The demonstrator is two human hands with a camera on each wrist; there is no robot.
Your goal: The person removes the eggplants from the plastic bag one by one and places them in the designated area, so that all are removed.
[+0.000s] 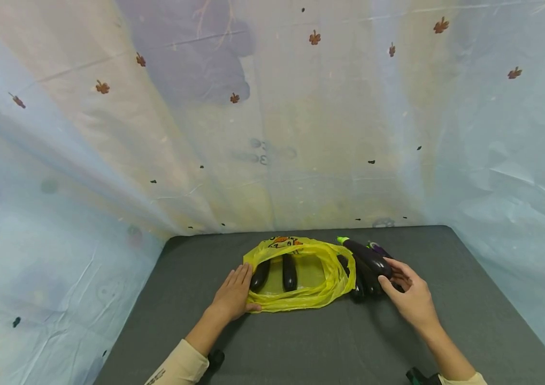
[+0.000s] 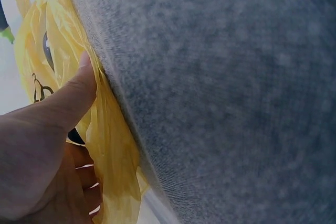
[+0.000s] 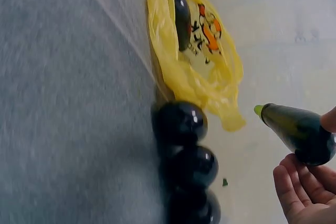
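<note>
A dark purple eggplant (image 1: pixel 368 256) with a green stem end is gripped near its blunt end between the thumb and fingers of my right hand (image 1: pixel 412 297). In the right wrist view that eggplant (image 3: pixel 296 132) is raised, its stem end pointing toward the yellow plastic bag (image 3: pixel 202 90). My left hand (image 1: pixel 233 294) rests against the left side of the bag (image 1: pixel 301 305), fingers straight and thumb at the near rim. The left wrist view shows the thumb (image 2: pixel 79 90) pressing the film. Inside the wide-mouthed bag lie two eggplants (image 1: pixel 289 272).
Right of the bag, several more eggplants (image 3: pixel 191 166) lie side by side on the dark grey table (image 1: pixel 301 347), partly under the held one. A leaf-patterned plastic sheet (image 1: pixel 311 117) hangs behind the table and along its sides.
</note>
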